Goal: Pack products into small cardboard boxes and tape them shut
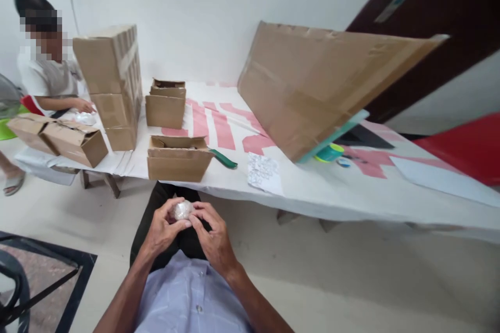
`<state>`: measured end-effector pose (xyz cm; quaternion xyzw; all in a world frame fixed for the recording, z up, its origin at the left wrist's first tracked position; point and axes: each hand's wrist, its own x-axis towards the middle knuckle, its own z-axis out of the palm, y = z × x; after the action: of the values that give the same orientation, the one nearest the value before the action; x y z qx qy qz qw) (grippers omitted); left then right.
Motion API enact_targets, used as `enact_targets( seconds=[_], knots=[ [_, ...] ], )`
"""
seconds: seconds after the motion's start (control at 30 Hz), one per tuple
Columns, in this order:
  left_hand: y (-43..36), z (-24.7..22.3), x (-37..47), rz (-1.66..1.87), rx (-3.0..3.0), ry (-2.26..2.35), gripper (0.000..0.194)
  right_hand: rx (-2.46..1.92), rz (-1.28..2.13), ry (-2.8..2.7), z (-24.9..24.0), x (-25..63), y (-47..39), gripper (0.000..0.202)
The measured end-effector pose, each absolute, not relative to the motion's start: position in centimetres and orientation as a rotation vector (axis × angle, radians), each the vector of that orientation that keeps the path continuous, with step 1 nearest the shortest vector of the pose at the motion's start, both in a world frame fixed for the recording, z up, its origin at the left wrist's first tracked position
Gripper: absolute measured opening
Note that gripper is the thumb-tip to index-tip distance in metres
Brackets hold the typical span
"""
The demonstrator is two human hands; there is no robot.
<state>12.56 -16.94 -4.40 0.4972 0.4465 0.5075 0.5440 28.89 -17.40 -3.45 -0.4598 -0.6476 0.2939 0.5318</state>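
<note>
While hands (162, 230) hold shiny bundle (183, 210), table edge (312, 203) ahead, open floor (304, 270) right.

1. Looks like a modest packing workroom to me, clock read from the nearer person (191, 294).
2. A long covered table (332, 197) runs from ten to two o'clock.
3. Taped cartons (103, 67) stand stacked at eleven, with open boxes (177, 166) at twelve.
4. Another person (50, 80) is busy at the table, at ten.

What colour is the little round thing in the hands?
The round thing looks shiny white, head view.
</note>
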Motion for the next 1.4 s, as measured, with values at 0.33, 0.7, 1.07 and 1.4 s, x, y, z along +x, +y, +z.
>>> enact_targets(
  seconds=[0.33,0.7,1.07,1.4],
  knots=[
    [-19.1,-5.0,11.6,1.260,1.321,1.167,0.067,-1.053,0.674,-1.655,-5.4,28.1,-17.9,0.028],
    [-19.3,-4.1,11.7,1.265,1.361,1.236,0.044,-0.990,0.660,-1.647,-5.0,28.3,-18.0,0.025],
    [-19.4,-4.4,11.6,1.254,1.330,1.218,0.042,-1.000,0.767,-1.576,-4.8,28.8,-17.9,0.018],
    [-19.5,-2.2,10.7,1.162,1.341,1.116,0.040,-1.028,1.035,-1.411,-2.3,28.5,-17.5,0.026]
  ],
)
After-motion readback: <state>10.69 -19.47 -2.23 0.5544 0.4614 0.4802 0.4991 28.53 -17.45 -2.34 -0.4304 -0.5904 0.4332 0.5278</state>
